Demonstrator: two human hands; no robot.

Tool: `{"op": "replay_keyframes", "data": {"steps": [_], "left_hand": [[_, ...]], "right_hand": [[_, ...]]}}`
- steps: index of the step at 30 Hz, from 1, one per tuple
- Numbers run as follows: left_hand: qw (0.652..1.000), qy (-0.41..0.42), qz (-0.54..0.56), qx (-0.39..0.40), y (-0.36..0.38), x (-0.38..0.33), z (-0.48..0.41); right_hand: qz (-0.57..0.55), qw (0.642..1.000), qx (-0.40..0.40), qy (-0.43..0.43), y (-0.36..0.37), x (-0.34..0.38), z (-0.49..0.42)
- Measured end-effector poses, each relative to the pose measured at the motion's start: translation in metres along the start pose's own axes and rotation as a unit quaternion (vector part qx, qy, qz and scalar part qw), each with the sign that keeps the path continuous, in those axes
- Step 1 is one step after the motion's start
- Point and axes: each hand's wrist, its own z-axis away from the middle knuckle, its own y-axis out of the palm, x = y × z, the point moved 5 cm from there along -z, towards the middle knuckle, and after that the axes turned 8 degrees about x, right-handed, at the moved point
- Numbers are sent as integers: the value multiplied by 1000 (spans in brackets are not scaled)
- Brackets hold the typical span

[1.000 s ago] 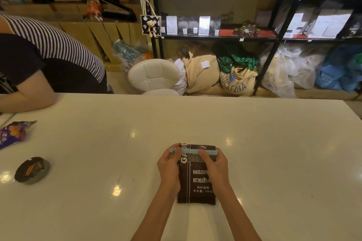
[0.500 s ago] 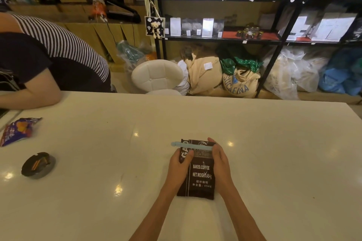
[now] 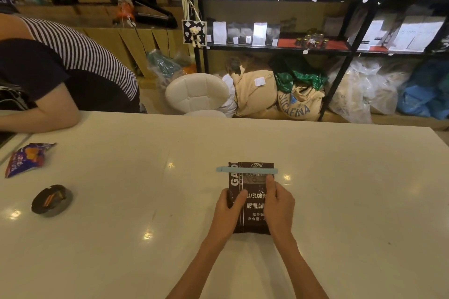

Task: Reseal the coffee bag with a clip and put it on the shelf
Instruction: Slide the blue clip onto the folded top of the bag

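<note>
Head view, 1 coffee bag [image 3: 251, 192], 1 clip [image 3: 246, 169], 2 hands

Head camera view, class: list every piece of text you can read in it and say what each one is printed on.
"GA": coffee bag, rest hidden by the clip.
"BAKED.COFFE": coffee bag, end covered by the right hand.
"NET.WEIGHT": coffee bag; Chinese lines below too small to read.
"SUCAFINA": burlap sack under the shelf.
Shelf pouch labels, snack wrapper print: too blurred.
</note>
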Motion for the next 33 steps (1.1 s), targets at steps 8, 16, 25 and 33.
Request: {"op": "replay_keyframes", "data": {"steps": [8, 16, 25, 33], "left_hand": [[975, 82, -155, -139, -26, -35, 5], [981, 71, -107, -148, -32, -33, 6], [999, 28, -21, -2, -23, -42, -1], [980, 66, -190, 8, 11, -46, 8]], "right_hand": [[-38, 979, 193, 50, 30, 11, 13], [51, 996, 66, -29, 29, 16, 19], [6, 1000, -10, -15, 20, 27, 25], [-39, 998, 37, 24, -8, 16, 49]]}}
